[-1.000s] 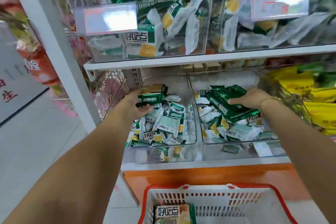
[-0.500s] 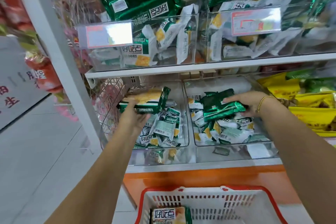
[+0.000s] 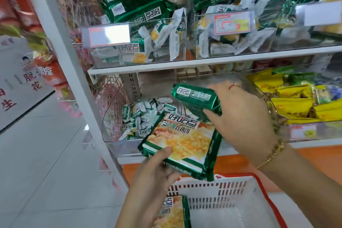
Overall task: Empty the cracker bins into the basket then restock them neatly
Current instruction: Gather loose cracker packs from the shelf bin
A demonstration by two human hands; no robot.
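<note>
My left hand [image 3: 157, 170] grips a flat green cracker pack [image 3: 183, 144] by its near edge, picture side up, above the white basket [image 3: 240, 200] with the red rim. My right hand [image 3: 240, 114] holds a second green cracker pack [image 3: 196, 100] just above and behind the first one. Another cracker pack [image 3: 172, 213] lies in the basket's left corner. The clear lower-left bin [image 3: 114, 116] holds several small green-and-white cracker packets [image 3: 140, 114]. My right hand and its pack hide most of the lower-middle bin.
Upper-shelf clear bins [image 3: 140, 55] are piled with green cracker packs and carry price tags [image 3: 109, 35]. Yellow snack bags [image 3: 296, 102] fill a bin at the right. A white shelf upright [image 3: 61, 42] stands left of the bins, with grey floor tiles [image 3: 46, 153] beyond it.
Both hands have lifted their cracker packs out of the lower bins and drawn them toward me, over the basket. The view has moved closer to the shelf.
</note>
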